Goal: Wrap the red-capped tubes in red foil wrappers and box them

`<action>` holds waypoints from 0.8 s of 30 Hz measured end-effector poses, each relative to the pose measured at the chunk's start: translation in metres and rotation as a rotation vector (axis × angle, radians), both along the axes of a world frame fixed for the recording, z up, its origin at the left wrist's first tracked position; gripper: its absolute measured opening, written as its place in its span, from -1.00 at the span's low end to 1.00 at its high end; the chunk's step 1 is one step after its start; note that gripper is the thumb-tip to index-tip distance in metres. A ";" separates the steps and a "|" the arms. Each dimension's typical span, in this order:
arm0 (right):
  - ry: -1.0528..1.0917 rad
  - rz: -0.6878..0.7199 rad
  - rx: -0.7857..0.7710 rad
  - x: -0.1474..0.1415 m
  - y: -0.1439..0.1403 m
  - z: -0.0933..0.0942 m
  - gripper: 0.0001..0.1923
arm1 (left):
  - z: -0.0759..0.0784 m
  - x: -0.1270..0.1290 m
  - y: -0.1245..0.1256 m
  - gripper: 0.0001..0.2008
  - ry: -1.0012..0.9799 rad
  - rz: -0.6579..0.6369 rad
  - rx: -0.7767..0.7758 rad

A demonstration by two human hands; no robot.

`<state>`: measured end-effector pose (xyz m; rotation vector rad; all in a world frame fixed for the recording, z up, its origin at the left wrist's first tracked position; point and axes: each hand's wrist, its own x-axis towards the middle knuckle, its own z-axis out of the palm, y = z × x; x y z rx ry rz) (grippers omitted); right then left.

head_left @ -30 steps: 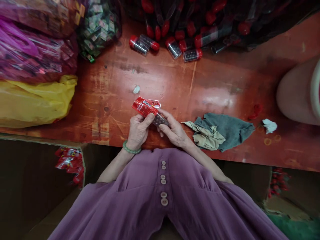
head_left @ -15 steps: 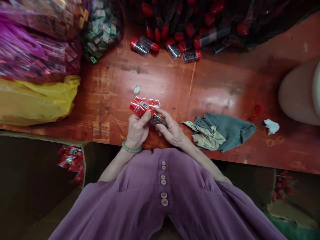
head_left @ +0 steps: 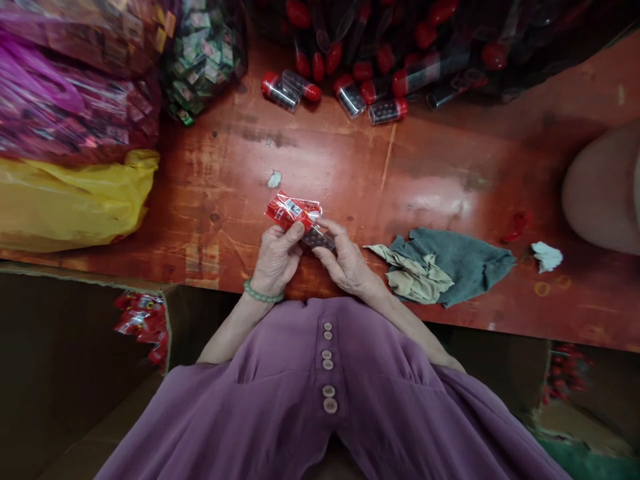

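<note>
My left hand [head_left: 277, 259], with a green bead bracelet at the wrist, pinches a red printed plastic wrapper [head_left: 291, 210] just above the near edge of the red table [head_left: 350, 173]. My right hand [head_left: 344, 261] grips a small clear tube [head_left: 317, 237] filled with dark round pieces. One end of the tube sits at the mouth of the wrapper; whether it is inside I cannot tell. Both hands touch each other over the table edge.
Several red-capped clear tubes [head_left: 350, 97] lie at the far side. Bags of wrappers [head_left: 75, 107] and a yellow bag [head_left: 70, 203] fill the left. Grey and beige cloths [head_left: 440, 263] lie to the right, a pink tub [head_left: 605, 190] beyond. A cardboard box holds red packets [head_left: 143, 320] lower left.
The wrapper and tube have shifted only slightly in my hands; the wrapper looks a little more bunched over the tube's end.
</note>
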<state>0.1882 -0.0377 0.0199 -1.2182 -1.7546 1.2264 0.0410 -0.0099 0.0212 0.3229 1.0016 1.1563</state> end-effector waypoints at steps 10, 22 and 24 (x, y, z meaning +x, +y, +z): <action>0.084 -0.076 -0.172 -0.002 0.004 0.002 -0.69 | 0.002 0.002 0.001 -0.71 -0.001 -0.124 0.101; 0.244 -0.105 -0.185 0.002 0.012 -0.014 -0.61 | 0.003 0.004 -0.013 -0.74 0.011 -0.149 0.019; 0.276 -0.124 -0.221 0.001 0.012 -0.018 -0.54 | 0.003 0.004 -0.016 -0.74 0.019 -0.169 0.019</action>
